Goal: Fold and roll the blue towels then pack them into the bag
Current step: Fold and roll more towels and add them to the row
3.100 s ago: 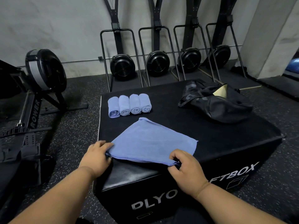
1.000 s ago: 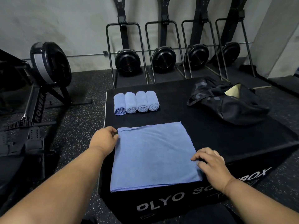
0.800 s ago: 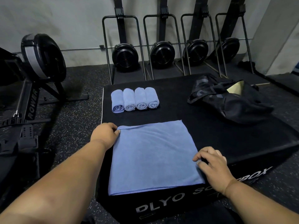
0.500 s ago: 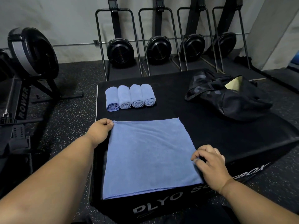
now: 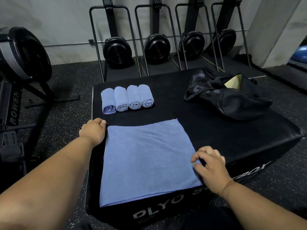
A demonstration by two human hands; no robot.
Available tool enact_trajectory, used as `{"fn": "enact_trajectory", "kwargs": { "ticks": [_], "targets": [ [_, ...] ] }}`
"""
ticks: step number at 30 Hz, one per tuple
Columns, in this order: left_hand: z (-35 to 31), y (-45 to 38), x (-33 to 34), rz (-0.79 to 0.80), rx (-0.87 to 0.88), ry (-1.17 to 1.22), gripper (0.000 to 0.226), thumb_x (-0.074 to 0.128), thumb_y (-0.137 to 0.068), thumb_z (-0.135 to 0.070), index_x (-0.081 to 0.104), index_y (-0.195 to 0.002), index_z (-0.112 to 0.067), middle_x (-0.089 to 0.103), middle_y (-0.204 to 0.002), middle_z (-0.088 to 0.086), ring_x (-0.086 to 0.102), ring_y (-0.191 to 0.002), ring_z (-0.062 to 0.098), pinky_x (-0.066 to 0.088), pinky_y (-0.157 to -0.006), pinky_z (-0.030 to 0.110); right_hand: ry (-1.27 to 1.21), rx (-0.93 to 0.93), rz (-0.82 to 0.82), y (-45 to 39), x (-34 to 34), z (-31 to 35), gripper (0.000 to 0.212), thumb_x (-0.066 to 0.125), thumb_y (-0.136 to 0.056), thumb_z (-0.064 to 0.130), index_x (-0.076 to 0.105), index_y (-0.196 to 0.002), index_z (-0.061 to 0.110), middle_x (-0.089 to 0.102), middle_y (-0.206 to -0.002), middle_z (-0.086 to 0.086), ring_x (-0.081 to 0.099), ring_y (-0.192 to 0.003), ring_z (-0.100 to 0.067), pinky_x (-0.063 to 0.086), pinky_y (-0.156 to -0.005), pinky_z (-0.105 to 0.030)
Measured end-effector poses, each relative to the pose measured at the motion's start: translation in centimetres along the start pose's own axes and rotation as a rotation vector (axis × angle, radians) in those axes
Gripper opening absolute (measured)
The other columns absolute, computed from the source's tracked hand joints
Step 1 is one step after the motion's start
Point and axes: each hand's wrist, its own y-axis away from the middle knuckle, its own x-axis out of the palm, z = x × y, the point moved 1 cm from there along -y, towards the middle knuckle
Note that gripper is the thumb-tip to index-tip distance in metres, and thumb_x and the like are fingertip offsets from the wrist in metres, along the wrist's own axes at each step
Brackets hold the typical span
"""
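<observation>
A black box [image 5: 216, 138] stands on a speckled gym floor; every place below is given from it. Its front face carries pale lettering that reads "PLYO" at the left, an "S" cut off by the right hand, and "BOX" further right, partly in shadow.

A flat blue towel [image 5: 146, 156] lies folded on the box's near left part, its near edge just over the front lip. The left hand [image 5: 93, 132] sits at the towel's far left corner by the box's left edge, fingers curled and pinching that corner. The right hand [image 5: 211, 165] is on the towel's right edge near the box's front, fingers bent, thumb and forefinger nipping the cloth.

Four rolled towels [image 5: 127, 98] lie side by side, touching, at the box's far left. A black bag [image 5: 229, 97] slumps on the far right of the box, its mouth open on a pale lining.

Left of the box stands a rowing machine [image 5: 21, 63] with "ROWER" printed down its leg. Behind the box, four more rowers [image 5: 156, 47] stand upright against the wall.
</observation>
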Motion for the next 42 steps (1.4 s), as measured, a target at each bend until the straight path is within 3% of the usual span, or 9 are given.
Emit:
{"fn": "enact_trajectory", "kwargs": {
  "ticks": [3,7,13,19,24,28,33,37,42],
  "targets": [
    [0.7,2.7,0.1,-0.097,0.017,0.198,0.027,0.049,-0.104,-0.048,0.062,-0.107,-0.025,0.069,-0.118,0.010,0.061,-0.112,0.038,0.047,-0.098,0.044,0.016,0.005,0.029,0.0,-0.1,-0.2,0.019,0.070,-0.084,0.024,0.064,-0.084,0.042,0.051,-0.112,0.024,0.041,-0.112,-0.002,0.018,-0.097,-0.010],
    [1.7,8.2,0.4,-0.058,0.127,0.348,0.032,0.065,-0.099,-0.031,0.059,-0.130,-0.027,0.068,-0.108,-0.003,0.064,-0.103,0.024,0.047,-0.095,0.037,0.034,-0.036,0.066,0.3,-0.5,-0.3,0.015,0.062,-0.078,0.038,0.061,-0.090,0.046,0.046,-0.114,0.028,0.038,-0.115,0.001,0.019,-0.099,-0.015],
    [5.9,15.8,1.3,-0.053,0.426,0.057,0.060,0.062,-0.082,0.008,0.073,-0.125,-0.032,0.057,-0.135,-0.004,0.052,-0.122,0.024,0.040,-0.114,0.039,0.108,-0.110,0.120,1.8,-1.2,-0.4,0.043,0.063,-0.069,0.062,0.056,-0.110,0.051,0.037,-0.124,0.034,0.033,-0.120,0.000,0.020,-0.104,-0.026],
    [6.9,21.1,0.0,0.156,0.498,0.030,0.051,0.064,-0.072,-0.032,0.066,-0.119,-0.052,0.047,-0.141,-0.023,0.043,-0.132,0.007,0.026,-0.115,0.022,0.246,-0.152,0.209,3.0,-1.6,-0.4,0.089,0.073,-0.055,0.082,0.043,-0.134,0.054,0.025,-0.140,0.030,0.019,-0.132,0.001,0.014,-0.116,-0.029],
    [7.0,24.5,0.8,0.177,0.571,-0.091,0.077,0.073,-0.065,-0.050,0.055,-0.140,-0.043,0.034,-0.151,-0.022,0.033,-0.138,0.002,0.016,-0.117,0.011,0.292,-0.216,0.083,3.3,-1.3,-1.0,0.059,0.079,-0.067,0.034,0.056,-0.121,0.038,0.046,-0.131,0.014,0.051,-0.117,-0.021,0.038,-0.103,-0.037],
    [7.8,24.9,1.3,0.069,0.586,-0.011,0.049,0.089,-0.075,-0.029,0.065,-0.114,-0.047,0.047,-0.143,-0.025,0.053,-0.130,0.008,0.034,-0.112,0.019,0.200,-0.259,0.046,4.0,-1.9,-0.4,0.029,0.076,-0.076,0.020,0.062,-0.097,0.035,0.048,-0.125,0.018,0.055,-0.107,-0.017,0.046,-0.098,-0.040],
    [7.0,25.9,-0.6,-0.017,0.493,0.145,0.029,0.081,-0.089,-0.019,0.071,-0.090,-0.047,0.065,-0.116,-0.039,0.060,-0.114,-0.009,0.040,-0.098,0.009,0.022,-0.172,0.000,4.2,-3.8,0.9,0.024,0.074,-0.083,0.018,0.067,-0.086,0.040,0.054,-0.125,0.025,0.054,-0.118,-0.003,0.039,-0.090,-0.014],
    [5.9,25.6,-3.3,0.083,0.354,0.542,0.015,0.073,-0.094,-0.010,0.074,-0.088,-0.023,0.075,-0.117,-0.019,0.068,-0.112,0.001,0.048,-0.101,0.025,-0.124,-0.165,-0.057,4.5,-5.3,3.6,0.025,0.073,-0.083,0.010,0.064,-0.078,0.033,0.066,-0.113,0.032,0.057,-0.114,0.000,0.045,-0.092,-0.018],
    [4.6,22.9,-5.2,0.136,0.296,0.844,0.010,0.071,-0.096,-0.020,0.071,-0.092,-0.011,0.066,-0.087,0.008,0.056,-0.085,0.015,0.047,-0.082,0.027,-0.563,0.021,-0.091,2.9,-4.7,6.2,0.017,0.069,-0.095,0.010,0.062,-0.082,0.018,0.068,-0.081,0.005,0.061,-0.077,-0.012,0.050,-0.078,-0.033]
  ]
}}
